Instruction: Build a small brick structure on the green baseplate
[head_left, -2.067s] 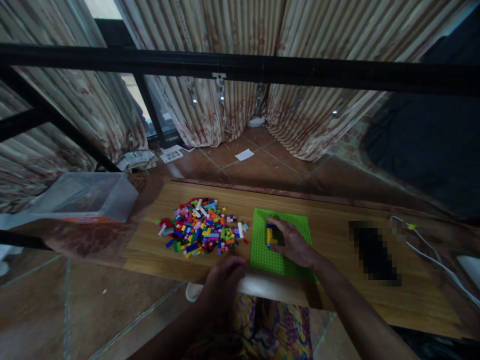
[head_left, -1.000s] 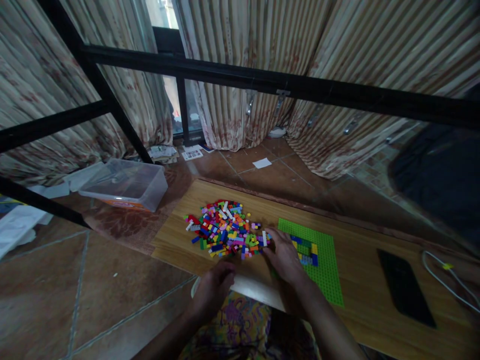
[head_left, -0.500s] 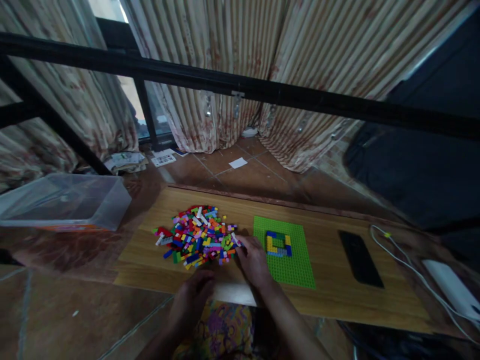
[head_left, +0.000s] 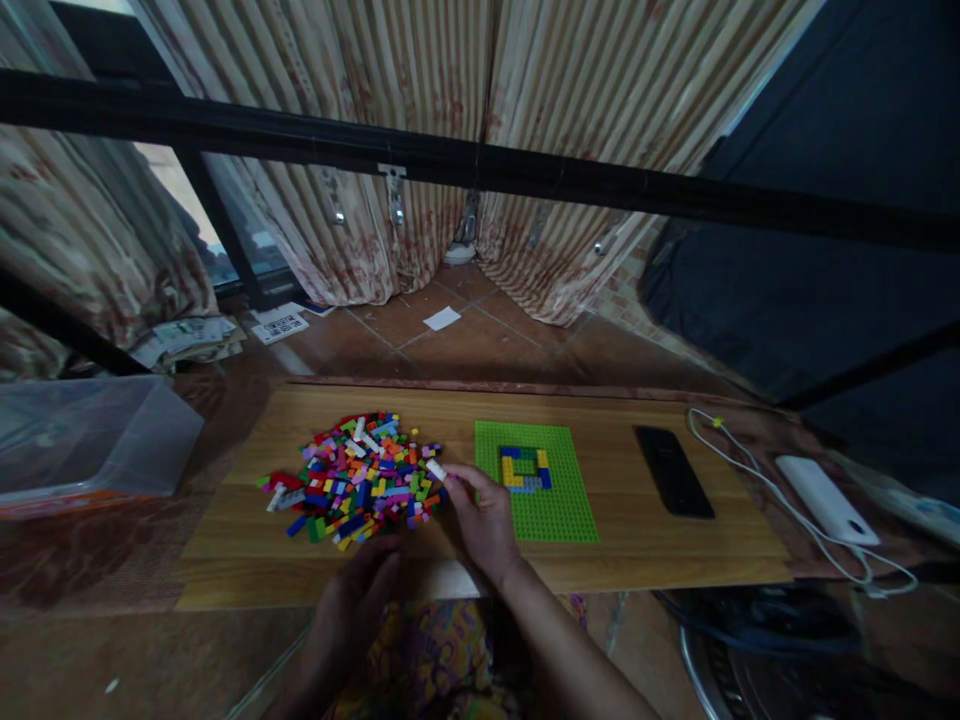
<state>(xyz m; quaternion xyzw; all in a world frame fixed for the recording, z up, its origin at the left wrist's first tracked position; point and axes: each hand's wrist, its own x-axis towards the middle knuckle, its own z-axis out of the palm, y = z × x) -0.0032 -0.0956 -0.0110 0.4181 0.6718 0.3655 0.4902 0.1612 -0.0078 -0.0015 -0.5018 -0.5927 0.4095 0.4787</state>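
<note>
A white brick (head_left: 436,468) sits at the right edge of the heap of small coloured bricks (head_left: 352,477), a little left of centre in the frame, on the wooden board (head_left: 637,540). Its long axis runs slantwise, from upper left to lower right. The right hand (head_left: 484,515) lies just below and to the right of it, palm down, fingers curled loosely with the fingertips (head_left: 453,482) at or touching the brick's lower end; whether they have pinched it or merely rest against it I cannot tell, the picture being dim and the brick small. So the brick lies up and to the left of that hand, and this hand is much the nearer of the 2.

The left hand (head_left: 360,590) rests lower in the frame at the near edge of the board, below the heap, fingers loosely bent and holding nothing that shows.

Just right of the right hand lies the green baseplate (head_left: 559,505), carrying 1 small ring of blue, yellow and green bricks (head_left: 525,468) near its upper part. Nothing stands between hand and plate. Further right are a black phone (head_left: 673,470), a white cable (head_left: 757,480) and a white power bank (head_left: 823,498). At the far left of the frame stands a clear plastic tub (head_left: 82,440) on the floor.
</note>
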